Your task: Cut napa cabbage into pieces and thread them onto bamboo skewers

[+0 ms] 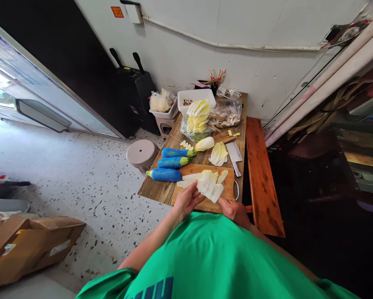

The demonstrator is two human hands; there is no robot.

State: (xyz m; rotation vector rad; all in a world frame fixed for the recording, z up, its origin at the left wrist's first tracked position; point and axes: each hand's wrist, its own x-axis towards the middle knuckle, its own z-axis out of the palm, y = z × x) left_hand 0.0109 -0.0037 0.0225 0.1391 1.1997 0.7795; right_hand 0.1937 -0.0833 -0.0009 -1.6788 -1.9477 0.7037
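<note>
Several pale napa cabbage leaves (208,185) lie overlapped in a fan above the cutting board (186,169). My left hand (188,200) grips their left edge, thumb on top and fingers partly underneath. At their lower right corner, my right hand (235,211) is closed in a pinch; whether it also holds something thin cannot be seen. More leaf strips (186,181) lie on the board to the left. Behind the board are a stack of cut leaves (218,154), a small cabbage heart (205,143) and a cleaver (234,154) with its handle toward me.
Zucchini in blue netting (166,175) lie at the table's left. Behind are piled cabbage skewers (198,115), bagged mushrooms (231,114), a white tub (196,96) and bamboo skewers (224,137). A stool (142,153) stands left, a wooden bench (262,178) right.
</note>
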